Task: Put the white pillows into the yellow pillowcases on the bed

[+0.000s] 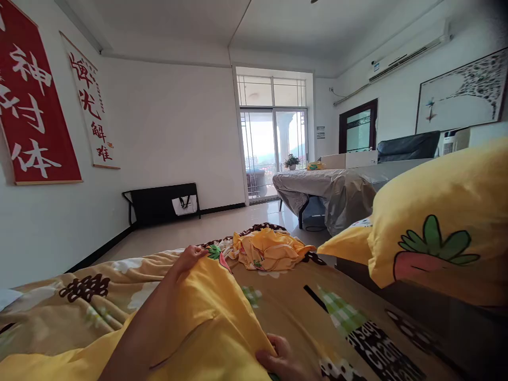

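Observation:
A yellow cloth (222, 296) with a carrot print, seemingly bedding, spreads across the near side of the bed toward the lower left. My left hand (193, 255) grips its far edge, close to the printed carrot top. Lower down, my right hand (280, 355) pinches the right edge of the same cloth. Beneath it lies a brown patterned blanket (293, 301). Just beyond my hands a crumpled yellow-orange cloth (270, 247) rests on the blanket's far end.
At the right stands a plump yellow pillow (444, 211) with a carrot print. Behind it is a plastic-covered table (313, 182) bearing boxes and a potted plant (292, 161). A folded black table (154, 203) leans by the left wall, near a white bag (184, 205).

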`<state>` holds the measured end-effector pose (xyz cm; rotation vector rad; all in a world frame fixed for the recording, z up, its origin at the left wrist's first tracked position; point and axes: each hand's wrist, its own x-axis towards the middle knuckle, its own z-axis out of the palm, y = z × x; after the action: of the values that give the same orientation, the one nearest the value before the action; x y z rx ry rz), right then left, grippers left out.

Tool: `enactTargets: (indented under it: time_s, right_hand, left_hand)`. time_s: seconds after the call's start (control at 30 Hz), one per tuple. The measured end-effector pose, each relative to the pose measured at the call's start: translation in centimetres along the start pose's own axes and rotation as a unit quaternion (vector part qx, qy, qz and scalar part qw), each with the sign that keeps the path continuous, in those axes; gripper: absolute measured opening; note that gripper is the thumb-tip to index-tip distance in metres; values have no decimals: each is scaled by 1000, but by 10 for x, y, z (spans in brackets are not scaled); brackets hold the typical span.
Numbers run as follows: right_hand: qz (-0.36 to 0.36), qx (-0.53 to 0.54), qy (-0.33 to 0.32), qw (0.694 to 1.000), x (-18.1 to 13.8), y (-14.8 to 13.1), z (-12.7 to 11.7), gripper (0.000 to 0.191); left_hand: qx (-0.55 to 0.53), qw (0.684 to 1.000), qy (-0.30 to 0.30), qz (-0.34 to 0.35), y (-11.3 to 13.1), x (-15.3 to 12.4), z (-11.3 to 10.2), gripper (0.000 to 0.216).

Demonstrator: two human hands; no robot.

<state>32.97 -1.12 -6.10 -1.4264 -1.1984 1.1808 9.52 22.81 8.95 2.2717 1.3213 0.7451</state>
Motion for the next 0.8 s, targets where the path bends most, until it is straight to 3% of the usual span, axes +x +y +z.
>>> enactTargets:
  time_s: [0.07,0.17,0.23,0.3,0.4,0.47,0.53,0.63,0.7,0.8]
  right_hand:
    - [27,2,-22,999,13,25,-2,44]
    - [51,-12,-34,998,19,52,-4,42]
    - [52,-18,-27,998,15,57,-4,41]
    - [62,-34,-15,997,11,54,-4,40]
    - [79,-48,-9,996,7,46,-5,41]
    - [101,-52,-17,993,7,40,-6,42]
    - [134,-65,-25,989,7,32,-9,41]
    - [165,-65,-37,984,2,15,-15,33]
    - [153,-24,-95,983,-4,4,-20,26]
    - [125,41,-246,960,-15,-1,-26,28]
  left_hand:
    - [58,998,2,6,-5,6,23,54]
    - [112,992,-31,50,5,2,66,50]
    - [115,982,-103,107,14,-10,95,51]
    - [124,956,-213,156,15,-28,118,57]
    - [173,907,-348,159,-3,-51,135,68]
    - [203,895,-374,138,-17,-58,136,68]
    - [217,898,-361,127,-21,-57,131,65]
    - [236,906,-327,129,2,-58,114,61]
    - [220,910,-320,148,29,-70,98,60]
    - [158,892,-371,203,59,-105,78,58]
